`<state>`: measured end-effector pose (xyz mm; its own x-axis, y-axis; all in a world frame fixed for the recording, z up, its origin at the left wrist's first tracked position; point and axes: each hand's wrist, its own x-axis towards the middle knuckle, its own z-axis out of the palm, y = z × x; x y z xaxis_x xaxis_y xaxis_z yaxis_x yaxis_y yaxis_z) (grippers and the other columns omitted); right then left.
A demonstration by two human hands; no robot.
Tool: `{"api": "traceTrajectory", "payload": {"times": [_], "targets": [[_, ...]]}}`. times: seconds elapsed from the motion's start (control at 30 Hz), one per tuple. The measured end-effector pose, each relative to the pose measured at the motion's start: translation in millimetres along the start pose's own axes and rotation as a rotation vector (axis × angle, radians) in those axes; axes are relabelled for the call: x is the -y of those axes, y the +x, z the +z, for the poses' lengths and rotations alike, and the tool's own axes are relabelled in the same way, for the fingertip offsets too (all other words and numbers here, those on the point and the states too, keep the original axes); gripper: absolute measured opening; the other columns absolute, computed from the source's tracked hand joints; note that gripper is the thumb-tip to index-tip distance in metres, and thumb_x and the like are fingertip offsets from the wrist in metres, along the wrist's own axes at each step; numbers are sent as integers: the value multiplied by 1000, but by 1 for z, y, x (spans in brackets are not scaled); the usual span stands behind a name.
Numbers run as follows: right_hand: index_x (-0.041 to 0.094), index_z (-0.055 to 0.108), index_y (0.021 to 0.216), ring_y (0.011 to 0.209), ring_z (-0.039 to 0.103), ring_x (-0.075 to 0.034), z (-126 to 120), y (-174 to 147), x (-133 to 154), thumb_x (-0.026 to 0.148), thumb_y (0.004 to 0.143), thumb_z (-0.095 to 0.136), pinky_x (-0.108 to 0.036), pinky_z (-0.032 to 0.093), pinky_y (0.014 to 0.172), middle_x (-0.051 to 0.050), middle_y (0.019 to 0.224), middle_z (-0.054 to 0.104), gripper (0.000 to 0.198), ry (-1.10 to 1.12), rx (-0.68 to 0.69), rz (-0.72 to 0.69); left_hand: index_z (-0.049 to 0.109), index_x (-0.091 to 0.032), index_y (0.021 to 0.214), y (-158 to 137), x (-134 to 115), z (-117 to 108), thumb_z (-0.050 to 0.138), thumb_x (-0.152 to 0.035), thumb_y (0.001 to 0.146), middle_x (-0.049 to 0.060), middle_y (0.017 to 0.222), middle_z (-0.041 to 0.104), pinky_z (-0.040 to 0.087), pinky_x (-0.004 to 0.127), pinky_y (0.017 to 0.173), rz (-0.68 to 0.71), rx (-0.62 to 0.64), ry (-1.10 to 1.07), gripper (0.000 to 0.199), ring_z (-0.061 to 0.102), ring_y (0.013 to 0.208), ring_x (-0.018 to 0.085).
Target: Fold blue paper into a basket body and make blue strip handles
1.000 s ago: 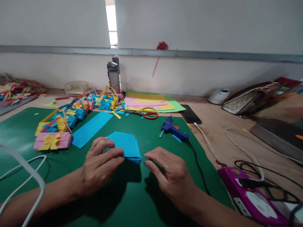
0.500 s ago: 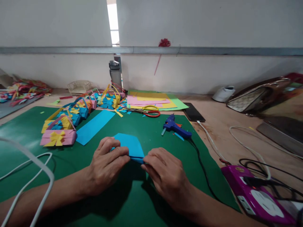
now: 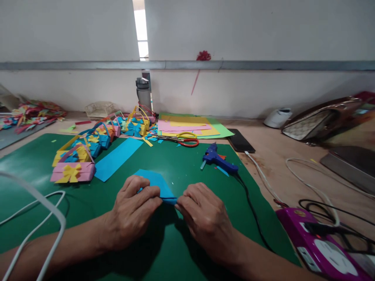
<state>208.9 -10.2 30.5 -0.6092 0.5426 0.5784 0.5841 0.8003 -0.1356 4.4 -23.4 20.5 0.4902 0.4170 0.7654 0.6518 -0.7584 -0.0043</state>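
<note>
A blue sheet of paper (image 3: 159, 182) is held above the green mat, its near edge folded over. My left hand (image 3: 133, 210) pinches that folded edge on the left, covering part of the sheet. At the right end of the same fold, the fingertips of my right hand (image 3: 205, 218) are pressed together on the paper. A blue paper strip (image 3: 118, 158) lies flat beyond my left hand. Left of it stands a pink paper basket (image 3: 73, 172) with a yellow bow, in front of several other coloured paper baskets (image 3: 99, 140).
A blue glue gun (image 3: 218, 159) rests right of centre, its black cord trailing nearby. Behind lie scissors (image 3: 190, 141) and stacked coloured paper (image 3: 187, 125). A phone (image 3: 241, 140) and a purple power strip (image 3: 319, 242) are at right; a white cable (image 3: 55, 207) crosses the left.
The blue sheet now appears flatter and lower, and its fold narrower. Both hands keep hold of the edge. The whole view has shifted slightly.
</note>
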Motion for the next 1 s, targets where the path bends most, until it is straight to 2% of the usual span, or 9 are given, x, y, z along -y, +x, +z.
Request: {"api": "traceTrajectory", "payload": {"times": [0.07,0.17,0.27,0.57,0.8,1.0], "targets": [[16,55,70,66,46,-16,1,-1,-1,18,90,45,-30,37,61,-5,68,55,23,39,-8,17,63,-13,82,-1,1,0,49,-6,85,9,84,68,42,38,77,-4,5,-8,16,49,81,21],[14,58,85,70,51,-18,3,-2,-3,18,87,53,-30,40,63,-6,74,60,7,152,-20,111,63,-12,83,-1,1,-1,50,-5,84,10,85,67,42,38,76,17,2,-38,14,48,82,21],[16,59,93,75,56,-18,4,-3,-3,18,83,59,-29,43,65,-5,80,62,10,278,33,192,63,-11,81,0,0,-1,49,-6,86,10,83,67,41,38,75,31,-14,-58,15,47,82,21],[17,59,80,69,56,-16,5,-3,1,18,81,61,-27,42,62,-4,75,62,2,387,33,240,62,-11,81,-1,-1,1,54,-5,83,9,83,67,42,38,74,9,-40,-115,10,48,80,20],[20,62,78,72,58,-13,0,1,3,15,81,59,-25,43,65,0,78,63,6,510,122,388,61,-13,80,-1,-1,1,55,-7,84,7,81,68,44,36,74,-14,-42,-120,10,48,77,18],[19,62,77,72,58,-13,2,1,1,13,82,57,-25,43,65,0,75,62,9,516,153,370,61,-13,81,-2,-1,1,50,-7,86,8,81,68,43,37,75,1,-16,-117,13,48,80,19]]}}
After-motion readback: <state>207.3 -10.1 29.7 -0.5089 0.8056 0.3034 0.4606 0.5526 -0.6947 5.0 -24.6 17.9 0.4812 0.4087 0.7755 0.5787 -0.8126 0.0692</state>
